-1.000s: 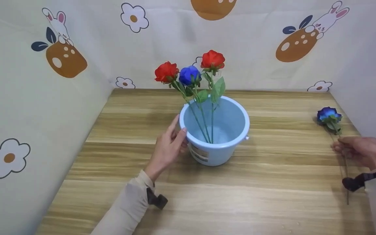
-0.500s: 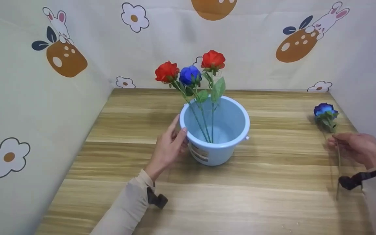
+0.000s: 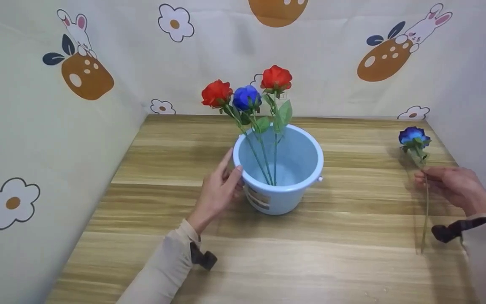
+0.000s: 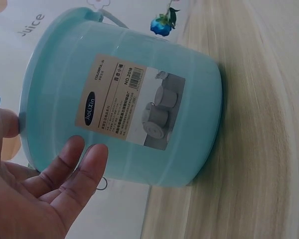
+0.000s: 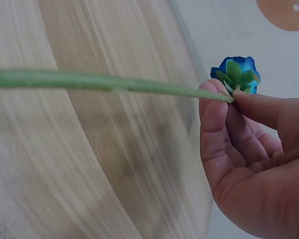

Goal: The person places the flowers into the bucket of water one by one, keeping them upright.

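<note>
In the head view a light-blue bucket (image 3: 283, 198) stands upright on the wooden table. My left hand (image 3: 215, 194) holds its left side, thumb at the rim and fingers along the outer wall; the left wrist view shows the thumb (image 4: 10, 123) against the rim. Two red roses (image 3: 217, 93) and one blue rose (image 3: 247, 98) lean in the bucket, stems inside. Far to the right, my right hand (image 3: 458, 185) pinches the stem of another blue rose (image 3: 414, 137), just below its leaves. The right wrist view shows thumb and fingertips meeting on its green stem (image 5: 139, 85).
Light cloth walls (image 3: 327, 55) with printed rabbits, oranges and flowers enclose the table's back and sides. Wooden tabletop (image 3: 361, 202) lies between the bucket and the right hand. A label (image 4: 132, 102) is stuck on the bucket's outside. Each wrist wears a black mount (image 3: 203, 256).
The right hand has moved left and away from me along the table, carrying the blue rose with it. The left hand, the bucket and its roses have stayed in place.
</note>
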### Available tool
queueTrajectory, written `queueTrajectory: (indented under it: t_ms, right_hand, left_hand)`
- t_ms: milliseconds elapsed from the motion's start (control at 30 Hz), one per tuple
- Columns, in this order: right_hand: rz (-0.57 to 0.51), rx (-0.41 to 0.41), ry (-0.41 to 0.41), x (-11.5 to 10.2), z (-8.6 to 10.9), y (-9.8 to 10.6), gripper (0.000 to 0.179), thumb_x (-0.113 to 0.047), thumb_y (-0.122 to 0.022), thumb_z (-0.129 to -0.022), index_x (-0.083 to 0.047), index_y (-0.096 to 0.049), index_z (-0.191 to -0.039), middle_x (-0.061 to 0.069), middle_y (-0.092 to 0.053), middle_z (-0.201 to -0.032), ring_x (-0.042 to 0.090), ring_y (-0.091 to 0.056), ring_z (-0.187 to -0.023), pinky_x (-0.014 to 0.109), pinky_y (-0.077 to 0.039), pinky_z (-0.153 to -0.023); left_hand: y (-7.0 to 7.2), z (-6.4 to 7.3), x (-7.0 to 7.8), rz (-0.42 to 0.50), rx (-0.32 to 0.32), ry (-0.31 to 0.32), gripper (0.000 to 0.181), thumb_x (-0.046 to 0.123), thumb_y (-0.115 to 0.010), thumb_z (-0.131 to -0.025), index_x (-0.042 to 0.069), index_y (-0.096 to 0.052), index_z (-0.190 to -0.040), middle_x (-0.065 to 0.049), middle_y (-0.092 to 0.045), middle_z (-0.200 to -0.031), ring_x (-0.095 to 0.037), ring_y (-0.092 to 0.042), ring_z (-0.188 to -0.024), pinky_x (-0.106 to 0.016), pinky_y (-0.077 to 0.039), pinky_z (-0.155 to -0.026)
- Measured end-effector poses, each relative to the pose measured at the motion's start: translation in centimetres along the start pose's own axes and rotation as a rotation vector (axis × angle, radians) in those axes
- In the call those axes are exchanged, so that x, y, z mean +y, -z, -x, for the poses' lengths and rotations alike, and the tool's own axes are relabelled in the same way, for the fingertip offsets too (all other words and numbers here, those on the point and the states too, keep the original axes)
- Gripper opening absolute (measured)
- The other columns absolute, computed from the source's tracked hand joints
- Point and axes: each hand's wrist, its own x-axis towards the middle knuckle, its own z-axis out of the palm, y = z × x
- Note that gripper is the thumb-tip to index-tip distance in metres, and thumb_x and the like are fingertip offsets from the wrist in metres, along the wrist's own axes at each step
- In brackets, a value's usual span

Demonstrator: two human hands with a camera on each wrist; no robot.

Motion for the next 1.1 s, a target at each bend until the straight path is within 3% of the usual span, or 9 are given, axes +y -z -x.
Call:
queueTrajectory:
  t_ms: [167, 500, 933, 1100]
  right_hand:
    - [-0.052, -0.049, 0.024, -0.3, 0.1, -0.8, 0.029, -0.004, -0.060, -0.106, -0.009, -0.081, -0.087, 0.007, -0.082, -0.090, 0.017, -0.080, -0.084, 0.028, -0.065, -0.081]
    - [-0.106, -0.087, 0.050, -1.5, 0.3, -2.7, 0.027, -0.002, -0.059, -0.106, -0.007, -0.080, -0.090, 0.009, -0.082, -0.092, 0.019, -0.080, -0.085, 0.028, -0.065, -0.082]
    - [-0.105, -0.129, 0.089, -2.0, 0.3, -5.1, 0.026, -0.003, -0.059, -0.107, -0.007, -0.081, -0.093, 0.008, -0.082, -0.094, 0.017, -0.080, -0.087, 0.025, -0.064, -0.082]
    - [-0.104, -0.132, 0.109, -2.1, 0.2, -6.2, 0.027, -0.003, -0.059, -0.107, -0.008, -0.081, -0.092, 0.007, -0.082, -0.092, 0.016, -0.080, -0.084, 0.024, -0.064, -0.079]
  left_hand:
    - [-0.1, 0.0, 0.0, -0.014, 0.006, -0.020, 0.061, 0.029, -0.054, -0.111, 0.016, -0.033, -0.167, -0.018, -0.069, -0.089, -0.023, -0.066, -0.074, -0.036, -0.060, -0.067]
    - [-0.1, -0.1, -0.1, -0.020, 0.010, -0.019, 0.062, 0.030, -0.054, -0.111, 0.016, -0.033, -0.167, -0.019, -0.070, -0.090, -0.022, -0.067, -0.076, -0.032, -0.060, -0.066]
    - [-0.1, -0.1, -0.2, -0.023, 0.014, -0.002, 0.063, 0.031, -0.055, -0.111, 0.015, -0.032, -0.167, -0.018, -0.071, -0.091, -0.023, -0.068, -0.077, -0.037, -0.062, -0.069]
    - [-0.1, 0.0, -0.2, -0.015, 0.012, -0.012, 0.062, 0.031, -0.055, -0.111, 0.016, -0.033, -0.167, -0.019, -0.071, -0.090, -0.028, -0.068, -0.077, -0.045, -0.062, -0.070]
